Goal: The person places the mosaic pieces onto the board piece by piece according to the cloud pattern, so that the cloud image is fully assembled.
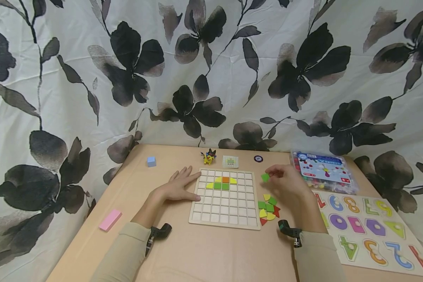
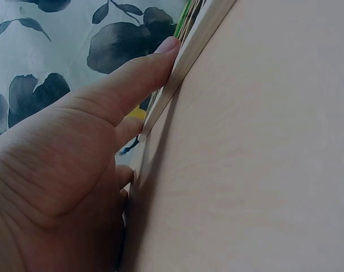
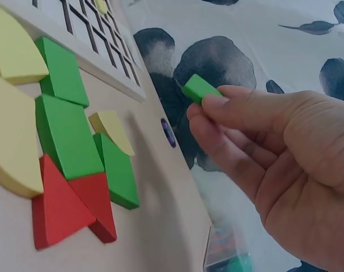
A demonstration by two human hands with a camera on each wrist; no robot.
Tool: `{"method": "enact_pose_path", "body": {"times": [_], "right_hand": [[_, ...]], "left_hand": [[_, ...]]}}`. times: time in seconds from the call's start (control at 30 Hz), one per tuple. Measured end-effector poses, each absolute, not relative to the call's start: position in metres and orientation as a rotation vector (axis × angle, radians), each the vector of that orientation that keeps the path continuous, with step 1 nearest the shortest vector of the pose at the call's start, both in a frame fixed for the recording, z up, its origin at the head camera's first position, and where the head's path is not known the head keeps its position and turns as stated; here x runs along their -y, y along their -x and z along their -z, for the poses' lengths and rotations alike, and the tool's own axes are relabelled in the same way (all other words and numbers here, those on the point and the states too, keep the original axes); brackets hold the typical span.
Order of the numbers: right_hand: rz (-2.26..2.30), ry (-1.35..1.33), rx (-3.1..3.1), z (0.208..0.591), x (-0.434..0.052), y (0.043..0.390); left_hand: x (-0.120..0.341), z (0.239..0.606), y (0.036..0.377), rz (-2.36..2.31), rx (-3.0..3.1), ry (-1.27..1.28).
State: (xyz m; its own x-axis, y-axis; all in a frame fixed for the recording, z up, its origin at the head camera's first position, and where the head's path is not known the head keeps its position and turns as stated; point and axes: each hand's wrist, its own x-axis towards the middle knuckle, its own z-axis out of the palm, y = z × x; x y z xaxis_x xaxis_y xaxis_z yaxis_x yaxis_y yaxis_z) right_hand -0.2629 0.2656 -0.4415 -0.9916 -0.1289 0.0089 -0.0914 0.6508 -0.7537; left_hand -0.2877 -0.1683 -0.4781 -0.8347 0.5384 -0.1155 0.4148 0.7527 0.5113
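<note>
A white grid board (image 1: 224,224) lies flat on the table. Yellow, green and one orange tile (image 1: 225,180) fill some squares in its upper rows. My left hand (image 1: 174,189) lies at the board's left edge, fingers spread; in the left wrist view its thumb (image 2: 140,76) touches the rim. Off the board's right side, my right hand (image 1: 290,183) pinches a green square tile (image 3: 199,89) between thumb and fingers, raised above the table. Below that hand lie loose green tiles (image 3: 68,136), yellow quarter-round pieces (image 3: 12,141) and red triangles (image 3: 61,207).
Behind the board stand a small yellow figure (image 1: 209,157), a pattern card (image 1: 230,161) and a dark round disc (image 1: 258,158). A plastic box (image 1: 324,172) and a number-and-shape board (image 1: 377,235) occupy the right. Blue (image 1: 151,161) and pink (image 1: 110,220) blocks sit left.
</note>
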Motion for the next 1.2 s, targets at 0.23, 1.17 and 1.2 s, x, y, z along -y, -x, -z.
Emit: {"method": "enact_pose_path", "body": {"times": [0.23, 1.17, 1.2], "right_hand": [[1.444, 0.009, -2.643, 0.440, -0.243, 0.261], [1.161, 0.541, -2.803, 0.462, -0.177, 0.269], [1.149, 0.546, -2.808, 0.462, -0.175, 0.269]], "left_hand": [[0.168, 0.479, 0.288, -0.703, -2.693, -0.745], [0.169, 0.479, 0.286, -0.721, -2.693, -0.752], [0.169, 0.479, 0.286, -0.720, -2.692, -0.752]]}}
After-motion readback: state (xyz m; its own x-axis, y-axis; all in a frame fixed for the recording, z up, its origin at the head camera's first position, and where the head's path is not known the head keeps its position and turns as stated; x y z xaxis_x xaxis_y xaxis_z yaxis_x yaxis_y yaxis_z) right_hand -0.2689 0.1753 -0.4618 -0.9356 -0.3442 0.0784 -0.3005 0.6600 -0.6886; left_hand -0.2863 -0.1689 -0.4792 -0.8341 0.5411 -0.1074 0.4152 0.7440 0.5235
